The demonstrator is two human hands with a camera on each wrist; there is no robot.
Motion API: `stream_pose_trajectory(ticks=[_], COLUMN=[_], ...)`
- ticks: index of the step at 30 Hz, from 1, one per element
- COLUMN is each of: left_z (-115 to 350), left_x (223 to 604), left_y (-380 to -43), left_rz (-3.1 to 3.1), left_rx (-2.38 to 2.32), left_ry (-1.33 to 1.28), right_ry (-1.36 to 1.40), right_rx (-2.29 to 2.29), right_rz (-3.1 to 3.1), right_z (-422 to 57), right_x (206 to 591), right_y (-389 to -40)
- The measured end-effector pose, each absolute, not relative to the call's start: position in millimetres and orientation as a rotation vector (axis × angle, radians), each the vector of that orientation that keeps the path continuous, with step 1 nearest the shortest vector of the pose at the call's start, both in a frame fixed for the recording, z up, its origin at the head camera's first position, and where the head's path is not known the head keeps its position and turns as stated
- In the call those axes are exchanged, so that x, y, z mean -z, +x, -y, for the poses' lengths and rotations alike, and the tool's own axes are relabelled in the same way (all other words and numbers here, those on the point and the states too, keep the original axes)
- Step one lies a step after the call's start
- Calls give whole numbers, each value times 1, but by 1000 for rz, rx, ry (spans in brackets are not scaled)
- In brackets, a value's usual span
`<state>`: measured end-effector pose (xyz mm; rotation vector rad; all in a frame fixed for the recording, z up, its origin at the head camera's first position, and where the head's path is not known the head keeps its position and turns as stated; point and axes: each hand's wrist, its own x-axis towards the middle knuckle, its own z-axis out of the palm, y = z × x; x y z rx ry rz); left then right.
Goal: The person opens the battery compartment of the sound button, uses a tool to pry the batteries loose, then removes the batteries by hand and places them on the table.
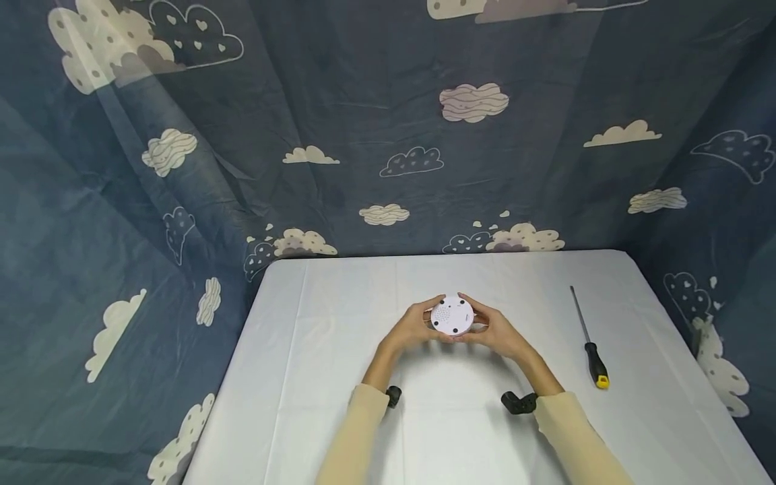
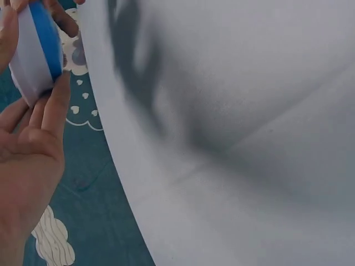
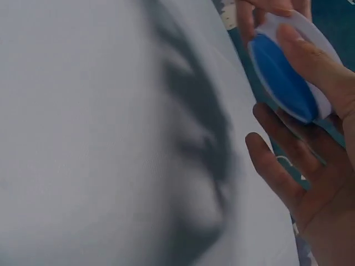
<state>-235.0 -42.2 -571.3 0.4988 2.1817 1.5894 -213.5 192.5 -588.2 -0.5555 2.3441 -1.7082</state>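
Both hands hold a round white and blue device [image 1: 452,316] up over the table, one at each side. Its flat white face, with small dark feet and a patch of tiny holes, shows in the head view. My left hand [image 1: 413,328] grips the left edge between thumb and fingers. On the opposite edge, my right hand [image 1: 498,332] grips it in the same way. A blue band [image 2: 47,41] runs round the device in the left wrist view. From the right wrist, the blue side [image 3: 280,77] faces the camera, with the right thumb [image 3: 310,55] across the white rim.
A screwdriver [image 1: 596,364] with a black and yellow handle lies at the right of the white-covered table [image 1: 339,296], its shaft pointing away. Dark blue cloth [image 1: 364,101] with cloud prints hangs behind and at both sides. Each wrist carries a small black camera [image 1: 519,403].
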Motion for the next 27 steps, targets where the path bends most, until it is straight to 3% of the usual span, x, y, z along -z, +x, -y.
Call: stream_pose_trajectory(ticks=[15,27], left_z=[25,47], left_x=[585,572], left_y=[-225,-235], left_rz=[-2056,-1871], left_rx=[-2006,-1821], left_ry=[454,560], right_ry=[-156,-493], right_rx=[2082,1711], right_rz=[-2507,-2363], right_z=[-173,-200], right_x=[599,578], right_y=[-197,-197])
